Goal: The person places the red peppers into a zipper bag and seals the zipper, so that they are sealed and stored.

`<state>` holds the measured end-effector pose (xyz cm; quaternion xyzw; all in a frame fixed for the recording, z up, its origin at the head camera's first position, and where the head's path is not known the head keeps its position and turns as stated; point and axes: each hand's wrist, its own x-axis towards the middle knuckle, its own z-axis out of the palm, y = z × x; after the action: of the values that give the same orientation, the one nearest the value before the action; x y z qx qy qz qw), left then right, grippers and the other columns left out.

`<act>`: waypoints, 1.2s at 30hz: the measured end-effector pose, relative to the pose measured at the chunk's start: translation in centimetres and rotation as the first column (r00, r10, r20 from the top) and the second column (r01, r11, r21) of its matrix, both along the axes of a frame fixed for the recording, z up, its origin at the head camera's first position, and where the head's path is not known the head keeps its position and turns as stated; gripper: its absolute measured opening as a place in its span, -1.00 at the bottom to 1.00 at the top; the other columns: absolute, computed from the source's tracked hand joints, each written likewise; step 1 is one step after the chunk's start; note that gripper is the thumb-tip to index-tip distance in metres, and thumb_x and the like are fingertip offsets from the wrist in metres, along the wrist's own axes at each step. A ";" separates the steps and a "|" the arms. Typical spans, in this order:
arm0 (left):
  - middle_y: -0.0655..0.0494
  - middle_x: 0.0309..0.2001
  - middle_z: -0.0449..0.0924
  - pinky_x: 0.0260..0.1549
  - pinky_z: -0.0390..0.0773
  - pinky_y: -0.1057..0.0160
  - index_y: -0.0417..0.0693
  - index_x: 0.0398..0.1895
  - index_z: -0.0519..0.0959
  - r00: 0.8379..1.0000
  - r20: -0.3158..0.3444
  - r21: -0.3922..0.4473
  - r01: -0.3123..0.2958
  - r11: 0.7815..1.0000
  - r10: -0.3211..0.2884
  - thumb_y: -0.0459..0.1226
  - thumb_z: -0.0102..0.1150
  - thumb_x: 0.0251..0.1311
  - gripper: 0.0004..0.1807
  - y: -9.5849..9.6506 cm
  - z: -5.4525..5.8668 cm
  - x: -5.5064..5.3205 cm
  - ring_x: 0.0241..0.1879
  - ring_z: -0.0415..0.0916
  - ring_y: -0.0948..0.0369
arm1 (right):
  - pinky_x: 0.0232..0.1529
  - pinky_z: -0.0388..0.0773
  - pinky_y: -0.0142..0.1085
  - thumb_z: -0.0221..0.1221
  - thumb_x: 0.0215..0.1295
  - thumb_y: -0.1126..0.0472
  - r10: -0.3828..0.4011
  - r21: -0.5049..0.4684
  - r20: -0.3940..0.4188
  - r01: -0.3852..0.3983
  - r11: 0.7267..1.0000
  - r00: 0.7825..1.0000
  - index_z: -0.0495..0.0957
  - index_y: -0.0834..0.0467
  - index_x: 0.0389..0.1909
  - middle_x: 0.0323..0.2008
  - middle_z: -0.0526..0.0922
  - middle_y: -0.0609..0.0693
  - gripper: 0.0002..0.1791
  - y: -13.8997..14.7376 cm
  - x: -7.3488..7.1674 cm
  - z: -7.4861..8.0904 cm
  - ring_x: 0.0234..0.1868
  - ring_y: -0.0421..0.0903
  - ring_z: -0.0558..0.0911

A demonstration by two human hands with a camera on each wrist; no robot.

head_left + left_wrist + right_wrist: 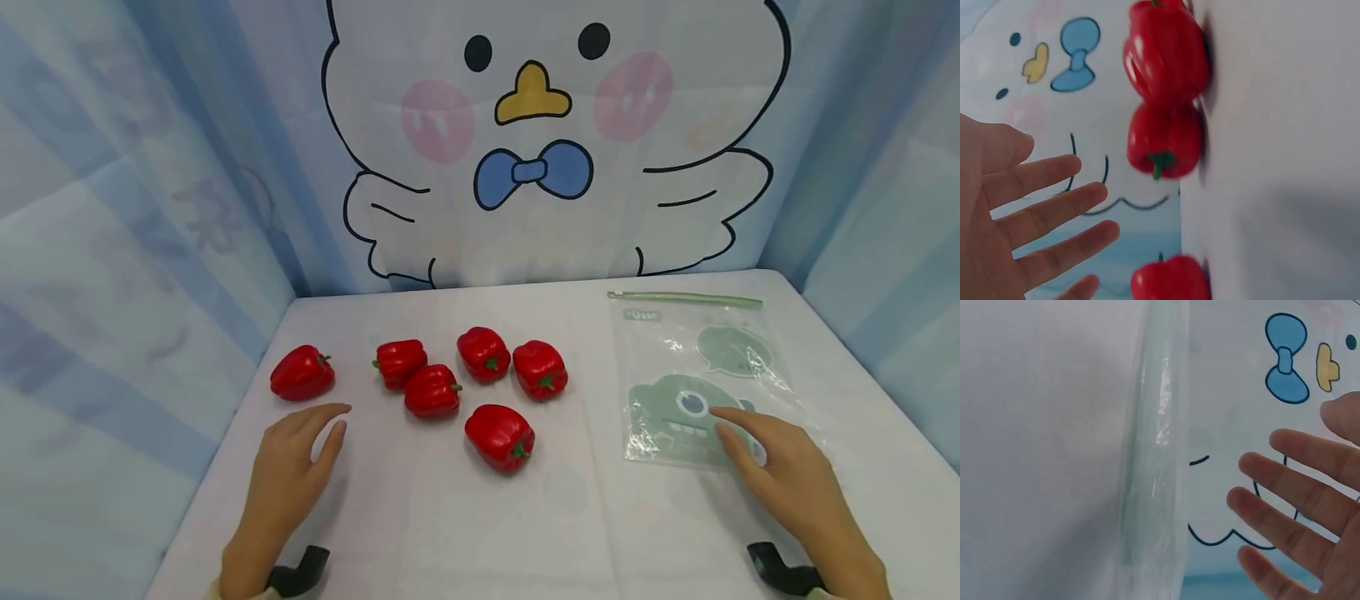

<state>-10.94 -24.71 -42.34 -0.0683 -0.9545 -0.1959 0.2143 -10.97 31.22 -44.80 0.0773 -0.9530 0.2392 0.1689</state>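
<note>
My left hand [288,462] hovers over the table's left side, fingers spread and holding nothing, just in front of the leftmost red bell pepper [302,373]. Several more red bell peppers lie to its right: a touching pair with one pepper [432,392] in front, two at the back including a pepper [540,370], and the nearest pepper [500,438] by itself. On the right, a clear zip bag [675,417] with a green monster print lies flat. My right hand [787,467] is above the bag's lower right part, its fingers apart with nothing in them.
A white cloth covers the table [525,533]. Behind it hangs a curtain [532,233] printed with a cartoon bird, and blue-white curtains [135,333] close off both sides. Black wrist straps show at the left wrist [300,571] and right wrist [783,571].
</note>
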 end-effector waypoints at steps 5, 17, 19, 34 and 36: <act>-0.04 0.18 0.72 0.17 0.61 -0.26 -0.01 0.24 0.63 0.990 0.131 0.143 0.032 0.989 -0.051 -0.24 0.24 0.45 -0.66 1.8 0.2 -0.5 0.19 0.63 -0.07 | 0.12 0.42 0.45 0.24 0.50 0.03 0.039 0.017 0.113 -0.042 0.999 0.993 0.59 0.14 0.28 0.24 0.65 0.34 -0.56 -1.0 -1.0 0.3 0.24 0.49 0.54; 0.19 0.28 0.64 0.25 0.61 -0.12 0.11 0.33 0.55 0.947 0.167 0.371 0.197 0.907 -0.274 -0.24 0.21 0.48 -0.60 6.6 -0.6 -2.0 0.26 0.57 0.13 | 0.27 0.37 0.39 0.25 0.48 -0.09 0.138 -0.009 0.237 -0.140 0.990 0.962 0.47 0.09 0.42 0.38 0.54 0.26 -0.40 -3.2 -2.7 0.7 0.39 0.39 0.44; 0.22 0.29 0.62 0.27 0.60 -0.09 0.11 0.34 0.54 0.938 0.152 0.388 0.233 0.892 -0.311 -0.26 0.23 0.46 -0.59 7.3 -1.0 -2.1 0.29 0.55 0.16 | 0.28 0.37 0.37 0.29 0.44 -0.07 0.164 -0.020 0.235 -0.164 0.986 0.958 0.47 0.11 0.41 0.39 0.53 0.27 -0.38 -3.4 -2.8 0.4 0.39 0.39 0.44; 0.31 0.36 0.50 0.38 0.52 -0.02 0.26 0.37 0.52 0.899 0.129 0.317 0.362 0.877 -0.418 -0.26 0.36 0.36 -0.46 9.5 -2.6 -2.4 0.41 0.41 0.26 | 0.08 0.51 0.33 0.53 0.11 0.13 0.322 0.041 0.062 -0.324 0.945 0.945 0.68 0.04 0.14 0.19 0.66 0.19 -0.47 -3.6 -3.1 -2.2 0.20 0.36 0.59; 0.29 0.36 0.49 0.39 0.51 -0.01 0.22 0.36 0.53 0.899 0.139 0.296 0.363 0.883 -0.416 -0.25 0.37 0.35 -0.47 9.6 -2.5 -2.4 0.41 0.40 0.25 | 0.06 0.52 0.34 0.53 0.10 0.14 0.320 0.050 0.058 -0.323 0.945 0.946 0.71 0.01 0.08 0.19 0.67 0.18 -0.53 -3.5 -3.1 -2.3 0.19 0.36 0.59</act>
<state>-13.37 -15.08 -44.86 -0.2108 -0.9030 -0.3655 0.0815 -14.05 27.70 -47.08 0.2307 -0.9382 0.2372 0.1018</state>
